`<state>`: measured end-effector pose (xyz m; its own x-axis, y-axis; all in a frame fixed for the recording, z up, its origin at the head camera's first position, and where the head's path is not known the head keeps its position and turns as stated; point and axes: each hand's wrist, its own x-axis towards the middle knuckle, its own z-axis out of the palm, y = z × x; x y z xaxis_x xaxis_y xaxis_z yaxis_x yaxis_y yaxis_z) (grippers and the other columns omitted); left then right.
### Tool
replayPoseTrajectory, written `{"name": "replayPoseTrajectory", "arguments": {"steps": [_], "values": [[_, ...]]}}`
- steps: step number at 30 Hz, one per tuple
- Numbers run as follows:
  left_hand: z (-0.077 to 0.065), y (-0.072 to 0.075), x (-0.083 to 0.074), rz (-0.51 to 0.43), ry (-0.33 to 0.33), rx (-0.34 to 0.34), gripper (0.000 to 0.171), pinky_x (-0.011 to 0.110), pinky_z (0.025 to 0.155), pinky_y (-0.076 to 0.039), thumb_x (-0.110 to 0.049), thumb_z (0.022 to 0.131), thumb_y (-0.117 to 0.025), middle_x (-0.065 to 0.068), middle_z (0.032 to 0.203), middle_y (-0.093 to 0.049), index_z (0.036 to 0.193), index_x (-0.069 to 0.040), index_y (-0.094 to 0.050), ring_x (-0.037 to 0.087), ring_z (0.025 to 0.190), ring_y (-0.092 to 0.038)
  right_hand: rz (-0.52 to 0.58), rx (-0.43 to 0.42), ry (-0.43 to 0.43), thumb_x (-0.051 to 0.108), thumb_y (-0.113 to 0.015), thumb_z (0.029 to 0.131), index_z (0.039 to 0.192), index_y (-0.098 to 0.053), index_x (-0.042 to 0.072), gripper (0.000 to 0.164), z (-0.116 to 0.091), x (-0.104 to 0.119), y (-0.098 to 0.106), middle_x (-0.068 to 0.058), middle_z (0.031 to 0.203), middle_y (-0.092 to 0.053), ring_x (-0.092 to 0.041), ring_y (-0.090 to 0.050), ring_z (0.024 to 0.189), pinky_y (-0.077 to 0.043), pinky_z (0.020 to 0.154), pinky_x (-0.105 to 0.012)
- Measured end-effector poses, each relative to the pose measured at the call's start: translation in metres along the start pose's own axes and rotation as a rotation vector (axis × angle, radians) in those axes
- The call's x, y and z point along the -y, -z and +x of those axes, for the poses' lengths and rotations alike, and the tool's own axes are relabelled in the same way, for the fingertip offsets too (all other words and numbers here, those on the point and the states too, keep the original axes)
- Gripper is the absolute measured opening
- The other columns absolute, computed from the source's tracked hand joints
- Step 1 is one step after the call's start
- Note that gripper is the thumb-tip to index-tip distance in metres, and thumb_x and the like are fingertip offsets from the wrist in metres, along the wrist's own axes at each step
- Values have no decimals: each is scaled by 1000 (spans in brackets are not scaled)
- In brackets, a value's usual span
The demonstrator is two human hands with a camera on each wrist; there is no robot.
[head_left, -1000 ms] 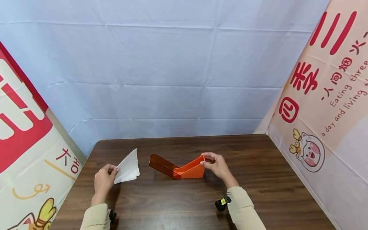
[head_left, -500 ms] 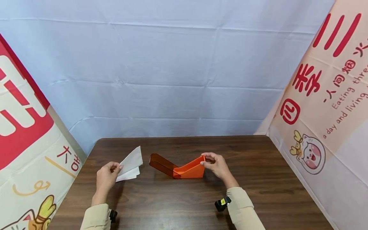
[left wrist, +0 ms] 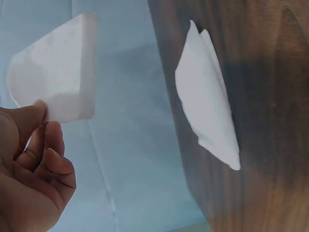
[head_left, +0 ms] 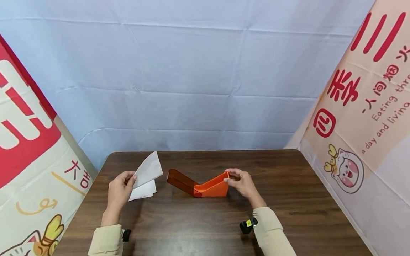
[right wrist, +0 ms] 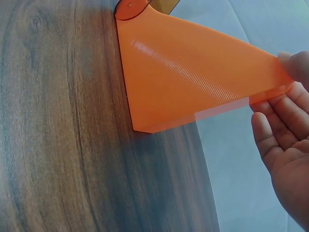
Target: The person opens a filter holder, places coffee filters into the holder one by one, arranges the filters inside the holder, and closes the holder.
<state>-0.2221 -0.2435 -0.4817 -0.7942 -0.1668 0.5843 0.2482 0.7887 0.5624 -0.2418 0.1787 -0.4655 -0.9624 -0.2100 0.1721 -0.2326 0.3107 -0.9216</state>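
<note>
My left hand [head_left: 120,190] pinches a white folded paper napkin [head_left: 148,170] between thumb and fingers, lifted over the table. In the left wrist view, a second group of folded white napkins [left wrist: 205,99] lies on the wood, apart from the held napkin [left wrist: 58,72]. An orange plastic box [head_left: 213,188] stands on the table, its hinged see-through brown lid [head_left: 180,182] swung out to the left. At the box's tall right end, my right hand [head_left: 243,184] grips the top edge. The right wrist view shows the thumb on the ribbed orange side [right wrist: 193,67] and the fingers behind the end wall.
The dark wooden table [head_left: 198,227] reaches back to a pale hanging cloth [head_left: 192,78]. Printed banners flank it, one on the left [head_left: 29,142] and one on the right [head_left: 362,117]. Each wrist carries a small black camera.
My left hand has raised one napkin up and slightly to the right, parting it from the napkins lying beneath. The right hand and the box stay in place.
</note>
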Motion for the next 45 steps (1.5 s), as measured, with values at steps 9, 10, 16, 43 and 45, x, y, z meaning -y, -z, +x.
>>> {"name": "replayPoseTrajectory", "arguments": {"steps": [9, 10, 16, 43, 45], "values": [[4, 2, -12, -48, -70, 34, 14, 30, 51, -44, -1, 83, -67, 3, 73, -63, 96, -7, -67, 14, 59, -54, 13, 4, 1, 0, -70, 81, 113, -60, -10, 35, 0, 0, 0, -24, 104, -63, -34, -60, 91, -50, 71, -22], [4, 2, -14, -51, -77, 32, 12, 30, 51, -44, -2, 83, -67, 3, 73, -62, 95, -7, -67, 13, 58, -53, 13, 3, 0, 1, -70, 81, 112, -60, -10, 35, 0, 0, 0, -24, 104, -63, -34, -60, 91, -50, 71, -22], [6, -1, -21, -64, -124, -13, 6, 24, 50, -41, -3, 81, -70, 1, 71, -59, 86, -6, -67, 11, 57, -50, 9, 6, -3, 1, -70, 81, 113, -60, -10, 34, -2, -1, 0, -24, 105, -63, -34, -60, 92, -50, 72, -23], [15, -15, -60, -185, -274, -52, 8, 19, 49, -41, 0, 79, -69, 0, 74, -60, 83, -7, -67, 8, 59, -52, 37, -8, -8, -1, -70, 81, 113, -60, -10, 35, 2, -5, -1, -24, 105, -62, -36, -59, 91, -50, 70, -22], [17, -17, -63, -195, -286, -44, 8, 19, 49, -41, -1, 79, -69, 0, 74, -59, 83, -8, -67, 8, 59, -52, 41, -12, -8, 0, -70, 81, 113, -60, -10, 35, 2, -5, -1, -24, 105, -62, -36, -59, 91, -50, 70, -22]]}}
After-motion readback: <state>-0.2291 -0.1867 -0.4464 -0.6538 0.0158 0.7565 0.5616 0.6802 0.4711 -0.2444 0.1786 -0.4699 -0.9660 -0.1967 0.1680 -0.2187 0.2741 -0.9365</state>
